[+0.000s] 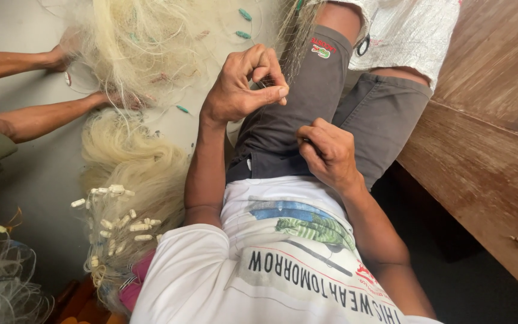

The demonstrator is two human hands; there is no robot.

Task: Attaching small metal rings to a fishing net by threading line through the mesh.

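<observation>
The left hand (241, 84) is raised above the lap, its fingers curled shut and pinching a thin strand of the fishing net (145, 54) between thumb and forefinger. The right hand (328, 153) lies lower, resting on the grey shorts (307, 114) near the waistband, its fingers bent inward and closed on something too small to make out, perhaps the same fine line. The net itself is a pale, yellowish heap spread on the floor (37, 174) to the left of the hands, with a bundle of it running down beside the person's left arm. Small white floats (118, 219) are strung along that lower bundle, and a few green floats (244, 15) sit in the upper part. Another person's two hands (61, 57) reach into the net from the left edge. A worn wooden bench (487, 156) stands to the right.
</observation>
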